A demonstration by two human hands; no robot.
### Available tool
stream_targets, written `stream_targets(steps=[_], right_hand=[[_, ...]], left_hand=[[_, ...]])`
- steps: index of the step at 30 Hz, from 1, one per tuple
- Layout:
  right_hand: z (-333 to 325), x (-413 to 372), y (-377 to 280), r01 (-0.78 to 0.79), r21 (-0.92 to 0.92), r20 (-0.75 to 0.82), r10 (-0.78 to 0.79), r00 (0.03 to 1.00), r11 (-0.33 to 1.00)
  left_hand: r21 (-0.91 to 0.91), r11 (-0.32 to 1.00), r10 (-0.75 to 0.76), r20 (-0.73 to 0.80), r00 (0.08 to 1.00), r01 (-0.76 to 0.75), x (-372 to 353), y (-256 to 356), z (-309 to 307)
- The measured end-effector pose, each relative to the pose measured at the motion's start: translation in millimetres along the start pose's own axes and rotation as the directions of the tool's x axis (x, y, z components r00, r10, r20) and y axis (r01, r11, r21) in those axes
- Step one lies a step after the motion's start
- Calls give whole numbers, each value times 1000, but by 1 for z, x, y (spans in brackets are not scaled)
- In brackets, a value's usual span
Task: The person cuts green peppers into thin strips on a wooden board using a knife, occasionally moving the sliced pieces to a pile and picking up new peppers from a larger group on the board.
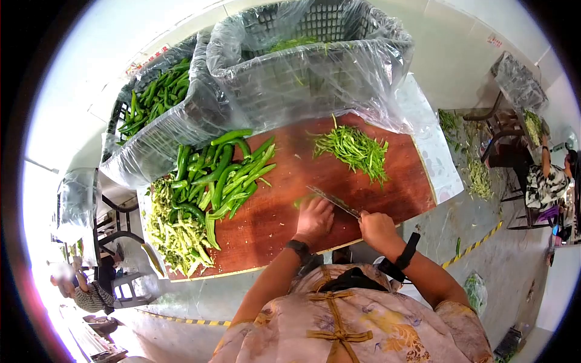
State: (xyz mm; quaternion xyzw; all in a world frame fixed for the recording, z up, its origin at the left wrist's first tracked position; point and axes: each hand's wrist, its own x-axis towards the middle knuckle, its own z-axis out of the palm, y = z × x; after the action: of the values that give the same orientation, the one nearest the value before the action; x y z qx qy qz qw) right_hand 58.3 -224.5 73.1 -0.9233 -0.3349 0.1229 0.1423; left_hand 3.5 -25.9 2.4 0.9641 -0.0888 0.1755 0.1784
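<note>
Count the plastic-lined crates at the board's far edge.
2. Left crate: holds whole green peppers. Right crate: beside it, behind the middle of the board, with some cut greens inside. Anything behind them would be hidden.

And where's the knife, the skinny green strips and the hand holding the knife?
Knife (pixel 336 202): head view, middle of the blade.
Green strips (pixel 357 151): head view, middle of the pile.
Right hand (pixel 377 230): head view, back.

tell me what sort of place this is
Probably a vegetable prep room, going by the plastic-lined crate of green peppers, the knife held over the red-brown board and the heap of thin green strips there.
</note>
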Motion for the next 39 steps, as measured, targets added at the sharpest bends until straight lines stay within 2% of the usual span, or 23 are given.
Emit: stream_targets(steps=[5,7,10,12,15,16,18,23,25,31,33,36,38,39], right_hand=[[10,24,-5,27,50,-40,-25,999,998],[17,30,-5,37,62,-55,-34,998,997],[18,33,-2,-4,56,-74,8,997,998],[18,32,-1,-54,117,-127,69,989,992],[14,28,3,-37,109,-184,57,981,993],[11,25,3,-36,109,-185,56,981,993],[7,15,1,-45,52,-71,49,996,998],[7,2,-1,-12,9,-60,12,998,1000],[6,2,-1,-10,-11,-58,10,998,1000],[5,11,-4,22,-24,-31,-23,999,999],[15,25,-9,73,31,-101,-70,992,997],[24,47,-13,100,-1,-122,-100,988,995],[22,55,-15,51,-17,-81,-52,995,999],[21,56,-13,31,15,-138,-28,990,999]], left_hand=[[12,1000,2,15,1000,-2,4,4,-6],[-38,999,5,10,1000,-5,3,4,-8],[1,1000,7,14,1000,-7,2,3,-5],[-10,1000,-2,-2,1000,2,0,3,-3],[-16,1000,-17,-11,1000,17,0,4,-5],[-13,1000,-21,-4,1000,21,0,4,-6],[-4,999,-37,20,999,37,0,7,-9],[12,998,-67,75,995,67,2,8,-11],[-11,999,-44,12,999,44,2,5,-5],[-17,999,-31,3,1000,31,0,2,-3],[-27,999,-26,2,1000,26,-1,2,-2],[-16,1000,-1,-8,1000,1,-1,-1,-1],[-1,1000,11,-24,1000,-11,0,-2,1],[-3,1000,9,-32,999,-9,-1,0,-1]])
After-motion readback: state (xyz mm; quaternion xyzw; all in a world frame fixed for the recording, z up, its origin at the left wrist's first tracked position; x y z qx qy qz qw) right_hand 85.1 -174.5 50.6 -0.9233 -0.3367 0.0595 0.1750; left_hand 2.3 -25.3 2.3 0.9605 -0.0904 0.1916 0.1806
